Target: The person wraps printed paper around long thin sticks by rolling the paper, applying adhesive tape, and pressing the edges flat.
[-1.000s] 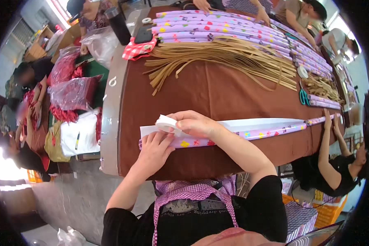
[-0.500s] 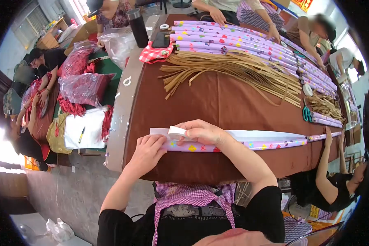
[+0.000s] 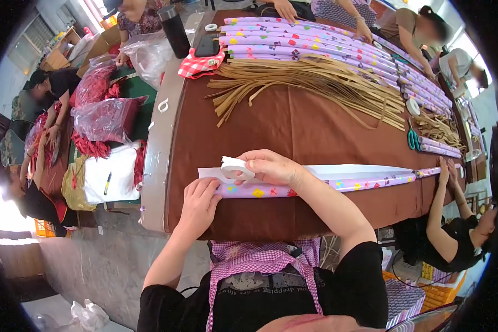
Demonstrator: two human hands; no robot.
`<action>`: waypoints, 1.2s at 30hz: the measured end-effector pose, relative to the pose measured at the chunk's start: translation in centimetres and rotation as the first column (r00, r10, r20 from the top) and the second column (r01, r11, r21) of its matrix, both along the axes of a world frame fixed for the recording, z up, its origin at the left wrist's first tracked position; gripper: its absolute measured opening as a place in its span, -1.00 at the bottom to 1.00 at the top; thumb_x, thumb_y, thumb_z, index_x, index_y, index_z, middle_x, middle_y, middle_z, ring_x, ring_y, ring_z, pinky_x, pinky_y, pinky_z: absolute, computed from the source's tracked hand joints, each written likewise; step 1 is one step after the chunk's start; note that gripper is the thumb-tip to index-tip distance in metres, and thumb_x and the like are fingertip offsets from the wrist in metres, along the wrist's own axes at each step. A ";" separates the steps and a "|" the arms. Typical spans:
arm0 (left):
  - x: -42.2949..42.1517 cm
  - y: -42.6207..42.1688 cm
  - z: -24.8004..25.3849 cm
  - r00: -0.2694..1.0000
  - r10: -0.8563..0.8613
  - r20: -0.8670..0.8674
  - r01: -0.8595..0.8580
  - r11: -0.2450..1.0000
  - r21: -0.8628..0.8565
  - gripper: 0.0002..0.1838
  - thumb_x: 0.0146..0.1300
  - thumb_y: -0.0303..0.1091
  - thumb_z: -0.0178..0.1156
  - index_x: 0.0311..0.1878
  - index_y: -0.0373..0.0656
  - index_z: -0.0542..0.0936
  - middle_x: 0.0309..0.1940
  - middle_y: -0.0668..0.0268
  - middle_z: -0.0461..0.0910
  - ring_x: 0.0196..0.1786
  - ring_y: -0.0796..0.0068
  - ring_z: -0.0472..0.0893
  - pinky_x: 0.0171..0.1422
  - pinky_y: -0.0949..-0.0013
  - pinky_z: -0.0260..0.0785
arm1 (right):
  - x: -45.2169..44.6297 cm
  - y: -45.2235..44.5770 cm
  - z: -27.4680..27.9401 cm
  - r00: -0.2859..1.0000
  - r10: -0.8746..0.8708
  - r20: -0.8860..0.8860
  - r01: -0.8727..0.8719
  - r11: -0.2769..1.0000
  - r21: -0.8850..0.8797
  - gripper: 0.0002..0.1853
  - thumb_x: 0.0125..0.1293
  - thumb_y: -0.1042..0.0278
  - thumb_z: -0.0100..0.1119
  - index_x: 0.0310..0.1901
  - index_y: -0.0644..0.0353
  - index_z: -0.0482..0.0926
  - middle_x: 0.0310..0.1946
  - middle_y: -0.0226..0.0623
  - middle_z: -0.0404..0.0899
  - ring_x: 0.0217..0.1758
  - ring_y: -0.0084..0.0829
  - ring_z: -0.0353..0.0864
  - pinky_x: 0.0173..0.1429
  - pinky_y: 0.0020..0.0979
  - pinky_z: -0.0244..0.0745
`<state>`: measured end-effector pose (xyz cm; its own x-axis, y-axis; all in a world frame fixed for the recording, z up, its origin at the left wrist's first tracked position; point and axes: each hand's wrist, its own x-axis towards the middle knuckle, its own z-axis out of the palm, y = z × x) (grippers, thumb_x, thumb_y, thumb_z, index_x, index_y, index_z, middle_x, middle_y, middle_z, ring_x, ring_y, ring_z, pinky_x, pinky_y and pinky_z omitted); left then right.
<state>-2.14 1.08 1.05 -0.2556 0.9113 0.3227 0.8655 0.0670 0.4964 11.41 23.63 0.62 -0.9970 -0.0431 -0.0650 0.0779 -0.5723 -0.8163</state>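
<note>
A long lilac patterned roll (image 3: pixel 371 183) lies along the near side of the brown cloth, its white inner sheet (image 3: pixel 343 170) spread open behind it. At the roll's left end, my left hand (image 3: pixel 200 202) rests with its fingertips pressed on the wrap. My right hand (image 3: pixel 271 167) pinches a white tape roll (image 3: pixel 236 168) just above the paper, a short tape end sticking up at its left. Whether the tape touches the paper, I cannot tell.
Behind lie brown strips (image 3: pixel 315 83), several finished lilac rolls (image 3: pixel 310 44), a phone (image 3: pixel 207 46), a black tumbler (image 3: pixel 174 32) and green scissors (image 3: pixel 413 138). A co-worker's hands (image 3: pixel 447 170) touch the roll's right end. Red bundles in plastic (image 3: pixel 108 118) sit left.
My right hand has turned the tape roll so its ring faces up more, and a tape end now shows. My left hand stays at the roll's left end. The view has shifted slightly.
</note>
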 end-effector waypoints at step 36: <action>-0.6 -0.4 0.9 0.990 -0.029 0.139 0.022 0.999 0.050 -0.57 0.18 -0.54 0.28 0.16 -0.25 0.58 0.14 0.08 0.57 0.26 0.02 0.50 0.34 0.12 0.33 | -4.2 -1.0 0.0 0.999 0.036 -0.017 -0.036 0.999 0.000 -0.33 0.41 -0.06 0.24 0.31 0.36 0.45 0.10 -0.25 0.59 0.21 -0.37 0.54 0.37 -0.23 0.38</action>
